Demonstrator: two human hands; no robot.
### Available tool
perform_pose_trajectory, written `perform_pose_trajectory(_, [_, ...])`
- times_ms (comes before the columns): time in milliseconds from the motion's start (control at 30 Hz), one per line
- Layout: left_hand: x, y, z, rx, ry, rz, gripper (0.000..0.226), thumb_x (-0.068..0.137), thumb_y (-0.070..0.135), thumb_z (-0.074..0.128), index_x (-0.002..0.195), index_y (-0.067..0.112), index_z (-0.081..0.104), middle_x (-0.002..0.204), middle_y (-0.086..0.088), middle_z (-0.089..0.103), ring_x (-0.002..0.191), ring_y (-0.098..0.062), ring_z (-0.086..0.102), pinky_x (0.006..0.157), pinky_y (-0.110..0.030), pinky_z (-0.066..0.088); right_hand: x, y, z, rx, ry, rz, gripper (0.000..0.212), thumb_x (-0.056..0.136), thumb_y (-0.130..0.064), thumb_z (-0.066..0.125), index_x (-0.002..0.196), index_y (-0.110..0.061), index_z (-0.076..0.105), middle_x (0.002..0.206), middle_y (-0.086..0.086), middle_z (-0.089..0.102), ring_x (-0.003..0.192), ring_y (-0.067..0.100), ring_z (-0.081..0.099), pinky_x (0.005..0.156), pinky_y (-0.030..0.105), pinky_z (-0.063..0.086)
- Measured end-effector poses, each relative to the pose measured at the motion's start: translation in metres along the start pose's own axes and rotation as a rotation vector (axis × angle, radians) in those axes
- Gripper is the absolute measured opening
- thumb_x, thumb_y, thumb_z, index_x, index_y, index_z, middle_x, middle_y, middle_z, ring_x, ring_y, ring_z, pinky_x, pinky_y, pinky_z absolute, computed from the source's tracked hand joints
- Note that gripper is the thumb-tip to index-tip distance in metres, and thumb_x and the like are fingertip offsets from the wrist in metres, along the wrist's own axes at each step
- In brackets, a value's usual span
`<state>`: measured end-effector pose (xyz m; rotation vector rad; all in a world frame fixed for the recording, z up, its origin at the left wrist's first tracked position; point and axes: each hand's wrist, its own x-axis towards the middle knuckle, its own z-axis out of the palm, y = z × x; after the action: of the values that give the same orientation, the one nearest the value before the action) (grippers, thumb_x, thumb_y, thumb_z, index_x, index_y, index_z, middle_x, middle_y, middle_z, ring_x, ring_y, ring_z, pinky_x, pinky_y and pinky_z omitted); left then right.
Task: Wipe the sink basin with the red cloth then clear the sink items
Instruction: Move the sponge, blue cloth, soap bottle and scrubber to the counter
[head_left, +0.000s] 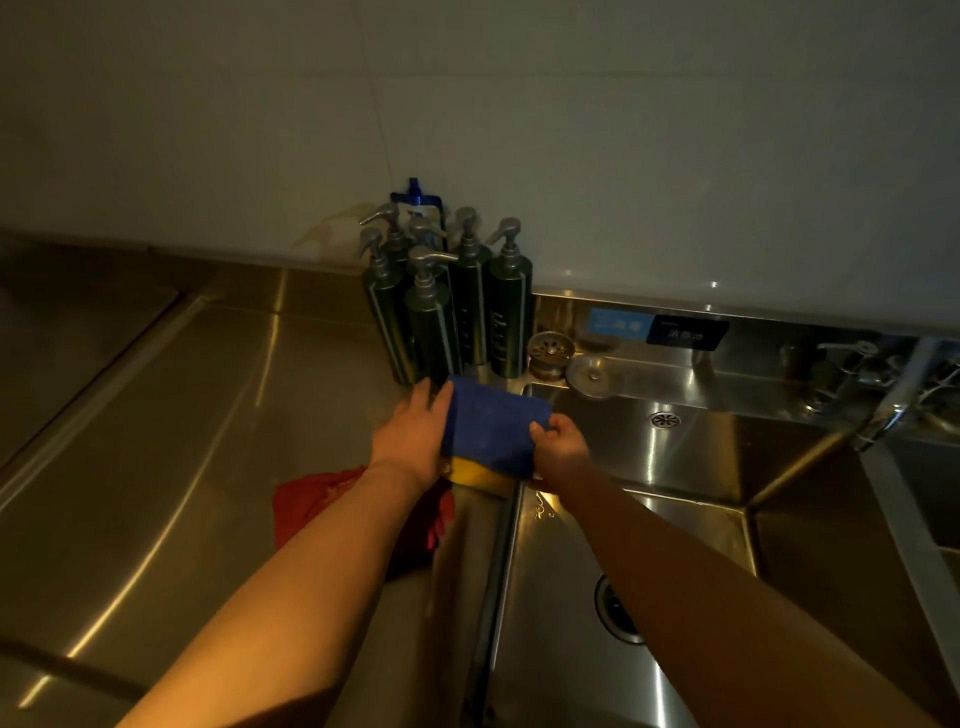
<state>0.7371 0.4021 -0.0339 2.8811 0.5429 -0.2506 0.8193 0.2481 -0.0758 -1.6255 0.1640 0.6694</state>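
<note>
**Desk:** What is shown, widest first?

**Photographer:** A pale tiled wall (571, 130) is seen in dim light above a brushed stainless-steel bench (156, 415). A deep stainless-steel sink basin (691, 525) is set into the bench's right side. A round drain opening (615, 610) is visible in the basin floor, partly hidden by the right forearm.

**Desk:** And on the bench?

**Photographer:** A cluster of dark green cylindrical pump bottles with grey heads (452, 306) is stood upright at the back, against the wall. The crumpled red cloth (306, 501) is left lying on the bench just left of the basin rim. It is partly covered by the left forearm and held by neither hand.

**Desk:** How are the hands occupied?

**Photographer:** A blue rectangular cloth (493, 428), with a yellow layer (478, 475) showing beneath its near edge, is seen over the basin's back-left corner, just in front of the bottles. Its right edge is pinched by the curled fingers of the right hand (561, 441). The fingers of the left hand (410, 436) are laid straight along its left edge, released rather than clenched.

**Desk:** Anything smaller?

**Photographer:** A chrome tap (904, 389) is caught at the right edge. A perforated metal strainer basket (549, 353) and a flat round metal plug (595, 370) are set side by side on the ledge behind the basin, right of the bottles. A small round overflow grille (665, 420) is fitted in the basin's back wall.
</note>
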Motion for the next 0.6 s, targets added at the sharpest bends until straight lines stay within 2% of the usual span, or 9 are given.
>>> perform_pose_trajectory(100, [0.007, -0.003, 0.006, 0.038, -0.082, 0.051, 0.094, 0.082, 0.03, 0.069, 0.151, 0.027, 0.005, 0.158, -0.009, 0.002, 0.138, -0.035, 0.026, 0.108, -0.045, 0.033, 0.004, 0.006, 0.006, -0.058, 0.063, 0.052, 0.034, 0.096, -0.02, 0.046, 0.129, -0.011, 0.046, 0.132, 0.017, 0.048, 0.12, 0.038, 0.048, 0.095, 0.054, 0.046])
perform_pose_trajectory(167, [0.015, -0.005, 0.012, 0.052, -0.139, 0.081, 0.09, 0.085, 0.029, 0.065, 0.15, 0.029, 0.003, 0.158, -0.007, -0.002, 0.139, -0.034, 0.023, 0.11, -0.043, 0.03, 0.011, 0.008, 0.006, -0.362, 0.057, -0.033, 0.031, 0.096, -0.02, 0.046, 0.123, -0.005, 0.052, 0.124, 0.019, 0.056, 0.113, 0.035, 0.056, 0.095, 0.047, 0.048])
perform_pose_trajectory(233, [0.021, -0.006, 0.016, 0.055, -0.179, 0.093, 0.089, 0.086, 0.024, 0.063, 0.15, 0.031, 0.002, 0.159, -0.005, -0.005, 0.14, -0.032, 0.019, 0.112, -0.041, 0.026, 0.015, 0.011, 0.004, -0.652, 0.037, -0.115, 0.033, 0.097, -0.02, 0.047, 0.124, -0.002, 0.05, 0.123, 0.02, 0.056, 0.114, 0.032, 0.055, 0.099, 0.041, 0.045])
perform_pose_trajectory(267, [0.024, -0.005, 0.018, 0.056, -0.192, 0.101, 0.088, 0.087, 0.022, 0.063, 0.15, 0.032, 0.003, 0.159, -0.004, -0.005, 0.141, -0.032, 0.018, 0.113, -0.041, 0.025, 0.017, 0.013, 0.001, -0.693, 0.025, -0.15, 0.037, 0.096, -0.021, 0.049, 0.128, -0.002, 0.046, 0.127, 0.021, 0.053, 0.117, 0.032, 0.053, 0.1, 0.041, 0.043])
perform_pose_trajectory(300, [0.027, -0.005, 0.02, 0.043, -0.198, 0.108, 0.085, 0.088, 0.021, 0.062, 0.15, 0.032, 0.004, 0.159, -0.004, -0.003, 0.141, -0.033, 0.017, 0.113, -0.042, 0.024, 0.02, 0.016, 0.0, -0.685, 0.012, -0.189, 0.049, 0.093, -0.022, 0.054, 0.135, -0.002, 0.039, 0.133, 0.021, 0.047, 0.123, 0.033, 0.048, 0.103, 0.04, 0.04])
perform_pose_trajectory(367, [0.03, -0.004, 0.022, -0.022, -0.188, 0.105, 0.079, 0.09, 0.026, 0.06, 0.15, 0.034, 0.009, 0.158, -0.005, 0.001, 0.141, -0.035, 0.016, 0.112, -0.047, 0.025, 0.021, 0.017, -0.005, -0.664, -0.056, -0.287, 0.087, 0.082, -0.026, 0.071, 0.147, -0.006, 0.016, 0.146, 0.017, 0.032, 0.132, 0.032, 0.037, 0.105, 0.038, 0.035])
perform_pose_trajectory(433, [0.031, -0.004, 0.024, -0.003, -0.188, 0.113, 0.077, 0.091, 0.027, 0.057, 0.15, 0.034, 0.007, 0.158, -0.007, 0.001, 0.14, -0.035, 0.018, 0.112, -0.047, 0.026, 0.023, 0.018, -0.008, -0.756, -0.117, -0.365, 0.113, 0.066, -0.033, 0.083, 0.149, -0.011, 0.008, 0.151, 0.012, 0.022, 0.136, 0.029, 0.03, 0.106, 0.034, 0.032])
perform_pose_trajectory(533, [0.032, -0.004, 0.026, 0.027, -0.173, 0.107, 0.077, 0.092, 0.029, 0.056, 0.149, 0.035, 0.005, 0.158, -0.007, 0.0, 0.139, -0.033, 0.019, 0.112, -0.045, 0.027, 0.024, 0.019, -0.008, -0.927, -0.12, -0.442, 0.122, 0.059, -0.047, 0.083, 0.149, -0.016, 0.006, 0.155, 0.005, 0.005, 0.139, 0.027, 0.016, 0.107, 0.034, 0.024])
perform_pose_trajectory(600, [0.034, -0.005, 0.028, 0.006, -0.175, 0.1, 0.078, 0.091, 0.032, 0.058, 0.149, 0.035, 0.007, 0.158, -0.006, 0.0, 0.139, -0.035, 0.018, 0.112, -0.046, 0.028, 0.025, 0.018, -0.005, -0.96, -0.153, -0.427, 0.122, 0.061, -0.051, 0.08, 0.149, -0.017, 0.003, 0.155, 0.006, 0.008, 0.14, 0.028, 0.015, 0.112, 0.042, 0.025])
